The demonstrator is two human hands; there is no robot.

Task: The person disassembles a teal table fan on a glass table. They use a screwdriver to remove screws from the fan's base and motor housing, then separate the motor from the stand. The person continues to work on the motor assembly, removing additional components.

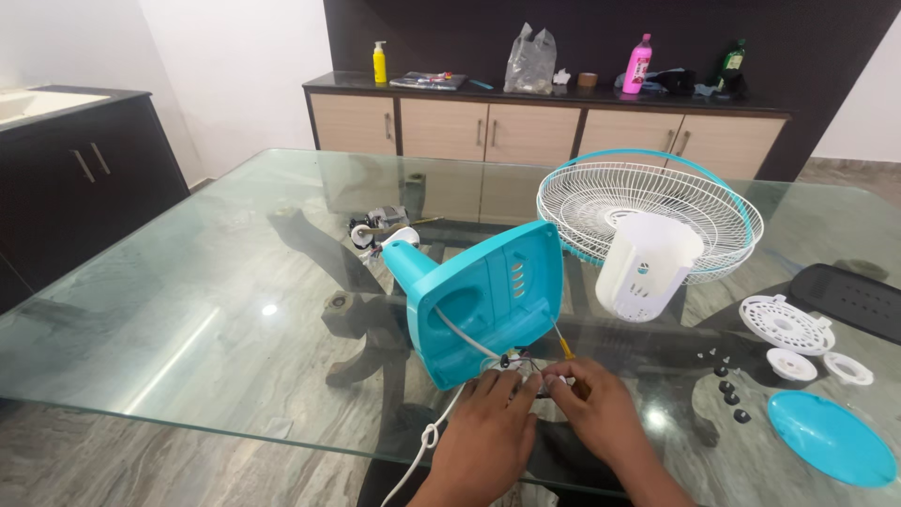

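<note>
A teal fan base [488,300] lies tipped on its side on the glass table [216,310], its hollow underside facing me. A white cord [427,437] runs out of it toward the table's front edge. My left hand [488,434] and my right hand [596,413] meet just below the base's lower edge. Their fingertips pinch a small bundle of wires and a small part [535,376] between them. A yellow-handled screwdriver [566,349] lies just beyond my right fingers.
A white wire fan grille with a teal rim [657,202] lies at the back right, a white slotted motor cover [648,265] standing on it. The fan motor [380,230] sits behind the base. White round parts [786,324], black screws [727,380], a teal cap [831,437] and a black panel [849,296] lie right.
</note>
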